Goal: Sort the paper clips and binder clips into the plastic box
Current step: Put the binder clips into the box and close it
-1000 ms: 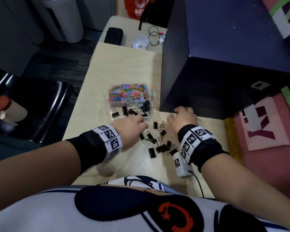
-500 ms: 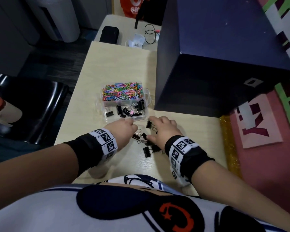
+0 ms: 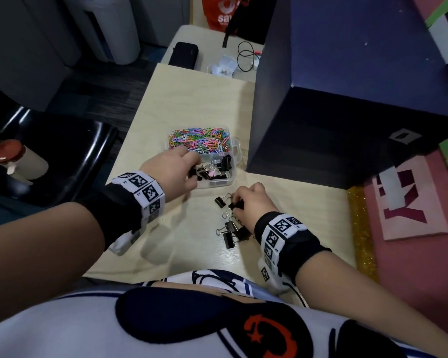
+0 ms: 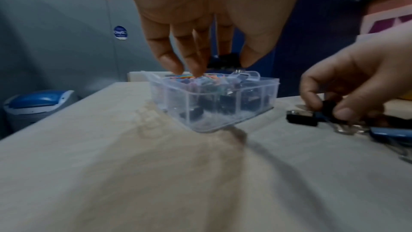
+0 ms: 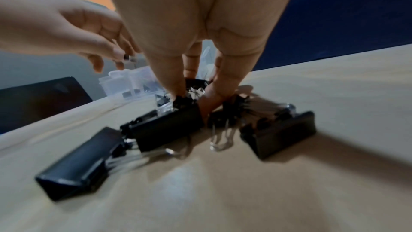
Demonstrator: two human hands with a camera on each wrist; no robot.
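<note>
A clear plastic box [image 3: 232,168] stands mid-table, with coloured paper clips [image 3: 199,139] in its far compartment and black binder clips [image 3: 221,167] in the near ones. My left hand [image 3: 175,169] hovers over the box's near side and pinches a black binder clip [image 4: 228,60] between thumb and fingers. My right hand [image 3: 248,200] is down on the table in front of the box. It pinches a black binder clip [image 3: 236,204] at the far end of a loose pile of binder clips [image 3: 232,232], which the right wrist view shows close up as black binder clips [image 5: 165,130].
A large dark blue box [image 3: 347,99] fills the table's right side, close behind my right hand. A black chair [image 3: 70,151] with a red-lidded cup [image 3: 13,158] stands left of the table. A phone [image 3: 184,54] and cables [image 3: 245,56] lie at the far end.
My left hand has risen from the pile and moved forward over the box with a binder clip. My right hand has shifted slightly back onto the pile and closed on a clip.
</note>
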